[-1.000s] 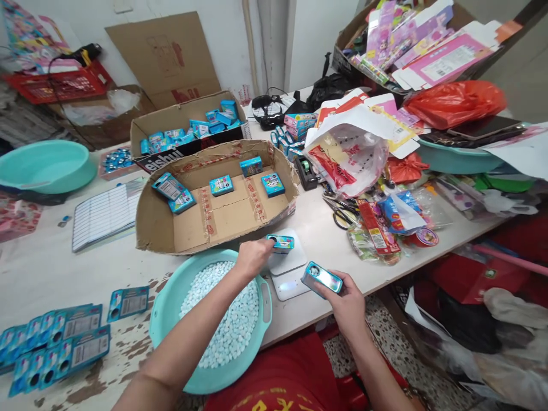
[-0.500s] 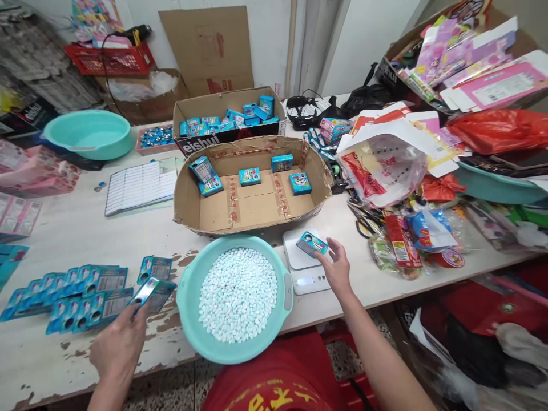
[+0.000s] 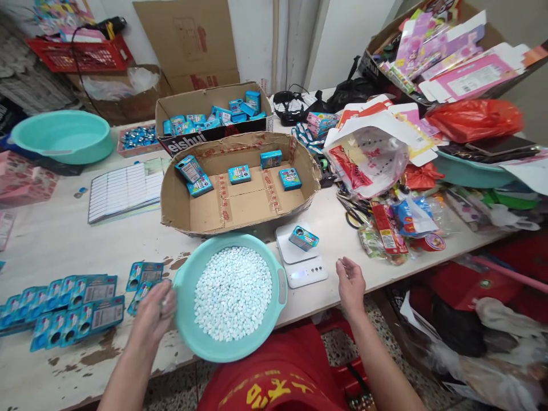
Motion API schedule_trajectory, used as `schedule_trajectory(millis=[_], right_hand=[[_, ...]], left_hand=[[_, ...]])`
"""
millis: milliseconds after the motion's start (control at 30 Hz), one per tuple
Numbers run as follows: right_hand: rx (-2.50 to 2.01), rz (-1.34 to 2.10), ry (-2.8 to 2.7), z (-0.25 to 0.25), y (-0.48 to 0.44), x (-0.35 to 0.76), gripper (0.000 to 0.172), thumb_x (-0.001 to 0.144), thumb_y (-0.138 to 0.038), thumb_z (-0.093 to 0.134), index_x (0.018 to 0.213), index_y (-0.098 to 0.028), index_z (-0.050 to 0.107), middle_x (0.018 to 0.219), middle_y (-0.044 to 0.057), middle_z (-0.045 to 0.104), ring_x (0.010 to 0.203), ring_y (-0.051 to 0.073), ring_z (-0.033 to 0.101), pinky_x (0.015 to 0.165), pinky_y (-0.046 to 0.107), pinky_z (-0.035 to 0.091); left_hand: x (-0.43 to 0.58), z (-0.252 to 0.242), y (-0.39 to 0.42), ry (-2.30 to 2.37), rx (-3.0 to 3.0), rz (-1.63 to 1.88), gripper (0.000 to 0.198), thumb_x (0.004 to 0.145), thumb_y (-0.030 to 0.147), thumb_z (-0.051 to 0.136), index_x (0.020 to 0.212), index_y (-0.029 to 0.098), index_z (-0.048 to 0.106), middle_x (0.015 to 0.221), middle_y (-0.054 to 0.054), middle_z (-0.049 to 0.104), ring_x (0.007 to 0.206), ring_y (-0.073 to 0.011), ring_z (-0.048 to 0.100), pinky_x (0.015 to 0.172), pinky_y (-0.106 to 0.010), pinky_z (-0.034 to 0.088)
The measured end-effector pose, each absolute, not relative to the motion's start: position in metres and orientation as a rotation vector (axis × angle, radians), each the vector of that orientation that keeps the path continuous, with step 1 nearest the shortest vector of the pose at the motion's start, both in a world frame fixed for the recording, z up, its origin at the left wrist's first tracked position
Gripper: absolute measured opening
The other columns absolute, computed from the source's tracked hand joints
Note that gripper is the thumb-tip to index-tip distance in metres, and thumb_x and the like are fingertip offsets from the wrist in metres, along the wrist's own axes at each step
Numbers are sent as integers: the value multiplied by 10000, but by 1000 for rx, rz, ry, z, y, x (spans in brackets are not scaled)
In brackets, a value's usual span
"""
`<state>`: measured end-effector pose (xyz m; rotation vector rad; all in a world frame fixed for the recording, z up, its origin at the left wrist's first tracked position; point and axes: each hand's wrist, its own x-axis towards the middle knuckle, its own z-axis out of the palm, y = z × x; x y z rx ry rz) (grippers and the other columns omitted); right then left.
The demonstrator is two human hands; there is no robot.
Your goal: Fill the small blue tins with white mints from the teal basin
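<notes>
My left hand (image 3: 154, 314) hovers at the left rim of a turquoise basin (image 3: 185, 319), slightly blurred, fingers loosely bent with nothing visible in them. Small white candies (image 3: 233, 294) fill the basin's middle. Partly behind that hand lies a blue candy box (image 3: 139, 297), close to another box (image 3: 145, 273). My right hand (image 3: 351, 282) is held just right of a white digital scale (image 3: 306, 275), thumb and fingers apart and nothing between them. On the scale's plate rests a blue candy box (image 3: 304, 238), its round opening showing.
Rows of blue boxes (image 3: 77, 314) lie at the left. Behind the basin stands a low cardboard tray (image 3: 209, 214) with several blue boxes, and behind it a fuller carton (image 3: 214, 120). Scissors (image 3: 354, 214) and candy packets (image 3: 387, 228) lie right of the scale.
My right hand has let go of the box on the scale and drawn back to the right. My left hand has released its box onto the table and moved right, toward the basin.
</notes>
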<state>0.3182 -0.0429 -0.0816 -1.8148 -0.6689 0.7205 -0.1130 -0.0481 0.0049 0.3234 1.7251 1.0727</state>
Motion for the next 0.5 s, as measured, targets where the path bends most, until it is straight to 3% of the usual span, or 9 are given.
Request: schedule_trajectory(millis=[67, 200, 400, 500], right_hand=[[-1797, 730, -656, -81, -41, 317, 500, 686, -517, 640, 1011, -145, 565, 1015, 130, 645, 953, 230, 600, 882, 412, 455], [-1767, 765, -640, -78, -41, 316, 475, 673, -487, 664, 996, -150, 576, 989, 125, 662, 940, 228, 615, 872, 407, 468], [-1743, 824, -598, -77, -43, 318, 461, 648, -479, 704, 968, -163, 599, 953, 114, 683, 923, 237, 630, 857, 414, 484], [-1727, 848, -573, -79, -42, 318, 467, 635, -481, 718, 959, -165, 606, 940, 111, 688, 916, 240, 636, 857, 416, 488]], left_hand=[[-81, 4, -29, 1465, 233, 1022, 146, 710, 228, 629, 721, 159, 500, 597, 25, 467, 403, -38, 323, 349, -144, 183], [-20, -3, -2, 1337, 231, 764, 156, 672, 168, 669, 791, 122, 578, 709, -31, 557, 506, -57, 483, 377, -129, 289], [47, 5, 39, 1170, 803, 466, 217, 734, 334, 618, 831, 156, 540, 642, 32, 508, 445, -37, 367, 410, -168, 212], [85, 10, 71, 1171, 1297, 327, 174, 803, 347, 506, 804, 175, 533, 623, 31, 518, 514, -87, 447, 494, -208, 317]])
